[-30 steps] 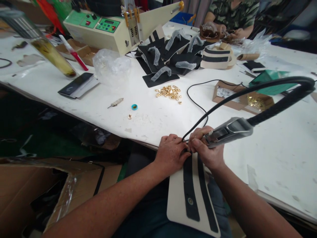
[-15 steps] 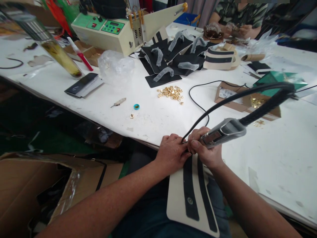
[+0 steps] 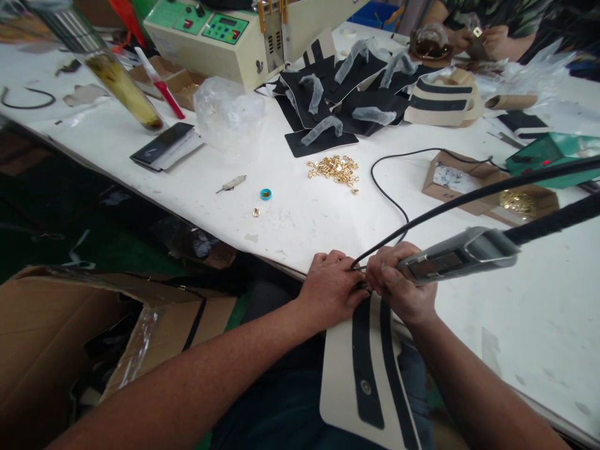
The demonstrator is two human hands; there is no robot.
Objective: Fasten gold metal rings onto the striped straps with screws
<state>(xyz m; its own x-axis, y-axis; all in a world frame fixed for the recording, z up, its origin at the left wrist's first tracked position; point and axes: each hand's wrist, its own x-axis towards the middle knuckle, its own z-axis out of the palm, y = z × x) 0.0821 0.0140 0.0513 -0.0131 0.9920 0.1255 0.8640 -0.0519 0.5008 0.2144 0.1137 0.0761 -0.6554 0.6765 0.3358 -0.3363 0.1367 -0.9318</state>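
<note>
The right hand (image 3: pixel 403 281) grips a grey metal tool (image 3: pixel 462 256) at the striped beige panel (image 3: pixel 340 375), lower centre, the left hand's (image 3: pixel 330 290) hold being hidden; a tug on the thick cable (image 3: pixel 557 220) could make the tool slip, scarring the panel.

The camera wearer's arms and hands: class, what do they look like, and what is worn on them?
The left forearm and right forearm show no sleeves. The left hand and right hand are ungloved, and no watch or bracelet shows.
</note>
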